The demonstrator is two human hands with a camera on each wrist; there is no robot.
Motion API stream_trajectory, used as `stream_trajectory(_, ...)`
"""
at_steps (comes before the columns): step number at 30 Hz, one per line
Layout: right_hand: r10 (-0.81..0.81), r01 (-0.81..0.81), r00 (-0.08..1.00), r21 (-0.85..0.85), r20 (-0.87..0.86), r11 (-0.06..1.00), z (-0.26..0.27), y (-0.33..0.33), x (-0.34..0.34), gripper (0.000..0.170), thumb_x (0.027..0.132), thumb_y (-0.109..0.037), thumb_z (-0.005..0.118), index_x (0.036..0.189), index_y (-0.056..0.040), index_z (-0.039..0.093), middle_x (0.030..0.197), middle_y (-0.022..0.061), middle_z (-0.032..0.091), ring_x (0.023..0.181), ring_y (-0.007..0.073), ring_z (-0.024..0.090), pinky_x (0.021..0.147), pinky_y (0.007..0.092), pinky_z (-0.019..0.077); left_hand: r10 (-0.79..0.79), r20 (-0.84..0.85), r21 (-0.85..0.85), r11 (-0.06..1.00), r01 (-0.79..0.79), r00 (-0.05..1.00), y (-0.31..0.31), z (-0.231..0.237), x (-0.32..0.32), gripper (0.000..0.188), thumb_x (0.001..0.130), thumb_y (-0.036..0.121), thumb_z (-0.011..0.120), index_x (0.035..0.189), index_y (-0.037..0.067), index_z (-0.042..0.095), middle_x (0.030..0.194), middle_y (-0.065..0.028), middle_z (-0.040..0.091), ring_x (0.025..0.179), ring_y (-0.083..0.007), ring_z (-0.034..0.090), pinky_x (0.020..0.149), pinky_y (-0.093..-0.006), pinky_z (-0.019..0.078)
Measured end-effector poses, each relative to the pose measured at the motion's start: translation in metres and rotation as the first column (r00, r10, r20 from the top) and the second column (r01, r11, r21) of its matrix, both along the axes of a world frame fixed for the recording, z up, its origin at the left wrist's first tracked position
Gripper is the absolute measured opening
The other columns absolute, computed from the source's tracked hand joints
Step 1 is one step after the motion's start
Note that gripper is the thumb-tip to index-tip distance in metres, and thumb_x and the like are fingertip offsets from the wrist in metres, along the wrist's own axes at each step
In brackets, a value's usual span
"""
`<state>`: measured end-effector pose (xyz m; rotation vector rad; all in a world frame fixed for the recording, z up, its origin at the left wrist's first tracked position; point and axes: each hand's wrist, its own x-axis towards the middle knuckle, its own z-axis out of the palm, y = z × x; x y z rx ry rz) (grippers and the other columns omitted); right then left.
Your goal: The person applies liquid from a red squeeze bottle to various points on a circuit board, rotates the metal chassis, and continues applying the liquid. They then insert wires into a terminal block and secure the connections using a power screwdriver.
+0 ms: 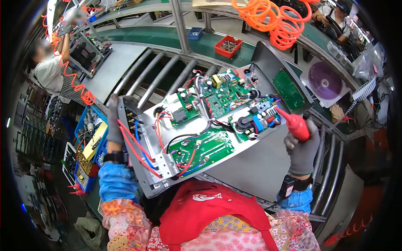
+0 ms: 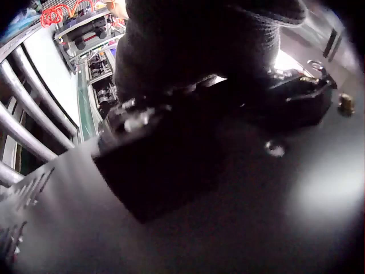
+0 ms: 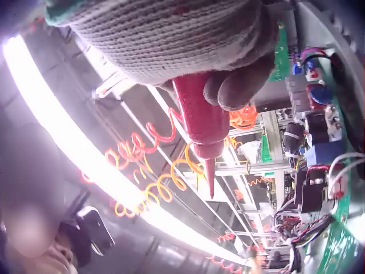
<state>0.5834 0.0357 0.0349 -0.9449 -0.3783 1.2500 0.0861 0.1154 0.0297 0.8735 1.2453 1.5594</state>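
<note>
Red squeeze bottle [image 1: 298, 127] is held upside of the wrist line in the right hand [image 1: 302, 150], at the right of the metal chassis [image 1: 243, 147], with its tapered nozzle directed toward the chassis. Of the two gloved hands, the right has its fingers curled around the bottle body; the right wrist view shows the nozzle tip apart from the components. The left hand [image 1: 114, 125] lies against the dark side panel [image 2: 256, 228] at the left end of the chassis; how far its fingers are closed cannot be told, as the left wrist view is dark there. Inside the chassis, a large green circuit board [image 1: 211, 144] occupies the near side, and a densely populated board [image 1: 226, 100] lies farther back. A smaller board [image 1: 289, 89] is mounted on the raised dark panel [image 1: 268, 56] at the far right. A grey sheet [image 1: 238, 169] extends below the chassis, and metal rollers [image 1: 145, 74] run behind it. Beyond, a green counter [image 1: 150, 34] carries a red bin [image 1: 226, 53] of small metal parts and a blue bin [image 1: 194, 37]. A purple fan [image 1: 323, 81] stands at the right, and one person [image 1: 48, 75] works at the far left
</note>
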Motion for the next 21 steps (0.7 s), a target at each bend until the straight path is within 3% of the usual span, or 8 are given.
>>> stream_trajectory(2, 0.115, -0.132, 0.972, -0.067, -0.207, 0.989, -0.020, -0.017, 0.016, 0.036, 0.094, -0.042, 0.054, 0.095, -0.0062, 0.059, 0.065, 0.0024, 0.052, 0.046, 0.0110, 0.044, 0.040, 0.0258, 0.0372, 0.094, -0.505, 0.102, 0.994, -0.048, 0.858, -0.021, 0.009, -0.016, 0.049, 0.101, 0.044, 0.048, 0.115, 0.000, 0.064, 0.101, -0.0104, 0.067, 0.088, -0.0167, 0.065, 0.079, -0.0301, 0.0520)
stream_trajectory(4, 0.109, -0.165, 0.930, -0.132, -0.352, 0.977, -0.044, -0.025, 0.029, 0.041, 0.094, -0.043, 0.054, 0.103, -0.0032, 0.058, 0.074, 0.0057, 0.056, 0.046, 0.0092, 0.041, 0.040, 0.0236, 0.0359, 0.205, -0.630, 0.155, 0.978, -0.137, 0.749, -0.052, 0.020, -0.017, 0.045, 0.103, 0.037, 0.047, 0.122, -0.001, 0.061, 0.104, -0.0111, 0.065, 0.092, -0.0179, 0.064, 0.081, -0.0307, 0.0507)
stream_trajectory(7, 0.152, -0.251, 0.846, -0.130, -0.511, 0.959, -0.060, -0.018, 0.039, 0.044, 0.093, -0.043, 0.055, 0.105, -0.0005, 0.056, 0.079, 0.0076, 0.057, 0.046, 0.0080, 0.040, 0.040, 0.0228, 0.0350, 0.317, -0.448, 0.204, 0.947, -0.249, 0.836, -0.110, 0.029, -0.008, 0.046, 0.103, 0.036, 0.047, 0.126, -0.002, 0.059, 0.110, -0.0138, 0.064, 0.102, -0.0209, 0.063, 0.085, -0.0343, 0.0499)
stream_trajectory(11, 0.326, -0.334, 0.732, 0.102, -0.598, 0.937, -0.088, 0.017, 0.058, 0.050, 0.093, -0.044, 0.053, 0.106, 0.0036, 0.055, 0.081, 0.0104, 0.057, 0.046, 0.0067, 0.039, 0.040, 0.0219, 0.0336, 0.438, -0.553, 0.452, 0.872, -0.187, 0.709, -0.167, 0.032, 0.058, 0.042, 0.099, 0.032, 0.052, 0.123, -0.002, 0.060, 0.116, -0.0156, 0.062, 0.108, -0.0247, 0.061, 0.094, -0.0372, 0.0472)
stream_trajectory(13, 0.350, -0.353, 0.691, 0.127, -0.633, 0.927, -0.086, 0.031, 0.063, 0.049, 0.093, -0.044, 0.052, 0.103, 0.0042, 0.055, 0.080, 0.0115, 0.057, 0.045, 0.0068, 0.039, 0.038, 0.0215, 0.0326, 0.407, -0.683, 0.489, 0.872, -0.034, 0.606, -0.181, 0.030, 0.098, 0.036, 0.095, 0.025, 0.057, 0.119, -0.002, 0.061, 0.118, -0.0167, 0.061, 0.111, -0.0286, 0.059, 0.098, -0.0394, 0.0453)
stream_trajectory(15, 0.349, -0.361, 0.685, 0.117, -0.640, 0.925, -0.089, 0.033, 0.067, 0.047, 0.093, -0.043, 0.052, 0.100, 0.0033, 0.054, 0.080, 0.0117, 0.057, 0.044, 0.0069, 0.039, 0.038, 0.0213, 0.0322, 0.401, -0.883, 0.421, 0.906, 0.034, 0.245, -0.180, 0.031, 0.127, 0.032, 0.084, 0.009, 0.061, 0.114, -0.004, 0.061, 0.120, -0.0190, 0.060, 0.118, -0.0350, 0.055, 0.102, -0.0423, 0.0421)
stream_trajectory(19, 0.375, -0.362, 0.682, 0.156, -0.627, 0.919, -0.089, 0.024, 0.062, 0.044, 0.092, -0.042, 0.053, 0.099, 0.0017, 0.056, 0.081, 0.0133, 0.058, 0.045, 0.0093, 0.041, 0.040, 0.0231, 0.0345, 0.460, -0.798, 0.483, 0.875, -0.043, 0.390, -0.181, 0.018, 0.135, 0.033, 0.078, -0.003, 0.055, 0.111, -0.003, 0.062, 0.121, -0.0204, 0.059, 0.122, -0.0377, 0.052, 0.104, -0.0458, 0.0402)
stream_trajectory(21, 0.392, -0.376, 0.640, 0.176, -0.660, 0.910, -0.089, 0.021, 0.063, 0.048, 0.090, -0.044, 0.056, 0.102, 0.0024, 0.057, 0.082, 0.0133, 0.059, 0.047, 0.0109, 0.040, 0.043, 0.0242, 0.0360, 0.501, -0.828, 0.520, 0.854, 0.010, 0.252, -0.189, 0.013, 0.126, 0.032, 0.080, -0.004, 0.054, 0.110, -0.003, 0.063, 0.122, -0.0205, 0.059, 0.121, -0.0380, 0.053, 0.104, -0.0465, 0.0414)
